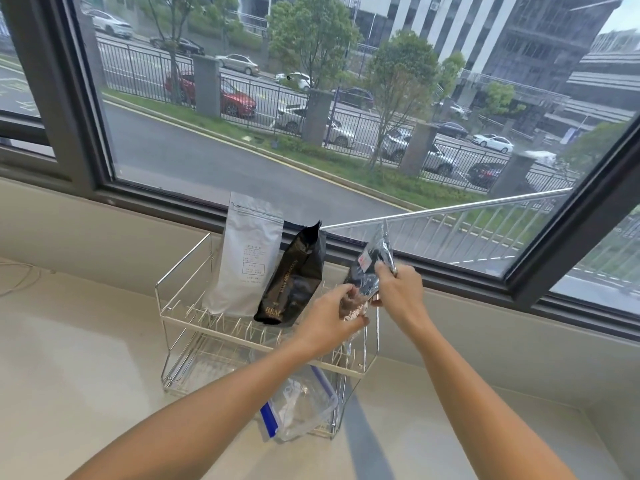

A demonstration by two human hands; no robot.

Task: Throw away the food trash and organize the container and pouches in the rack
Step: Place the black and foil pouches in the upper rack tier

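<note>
I see a pale stone-look counter running under a big window w/ dark frame; street, cars, trees outside. A thin cable lies at far left on the counter.

A two-tier wire rack stands mid-counter near the window. On the top tier, left to right: a white pouch upright, a black pouch leaning right just beside it, touching. On the lower tier at the right sits a clear container w/ blue clips, tilted, one corner poking out past the rack front.

Left hand is over the rack's right end, fingers curled around the bottom of a clear snack pouch w/ dark contents. Right hand pinches the same pouch higher up, near its top edge, fingers closed on it. Pouch is held above the top tier's right end, apart from the black pouch.

Can't read the snack pouch print – blurred, partly behind fingers. Container contents hard to make out; left forearm covers part of it and the rack front.
</note>
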